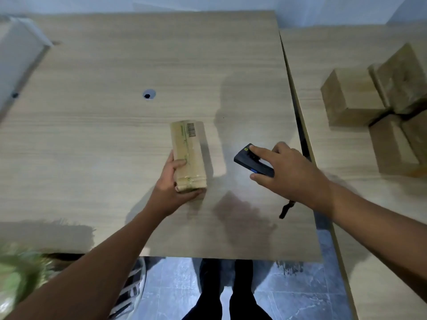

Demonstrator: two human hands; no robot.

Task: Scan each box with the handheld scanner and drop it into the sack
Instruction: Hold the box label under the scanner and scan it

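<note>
On the wooden table point(115, 135), the left hand point(172, 181) gripped the near end of a long box point(188, 153), barcode point(191, 130) facing up. Just beside it, the right hand point(286, 169) clasped the black scanner point(248, 159), forefinger extended along its top.
</note>
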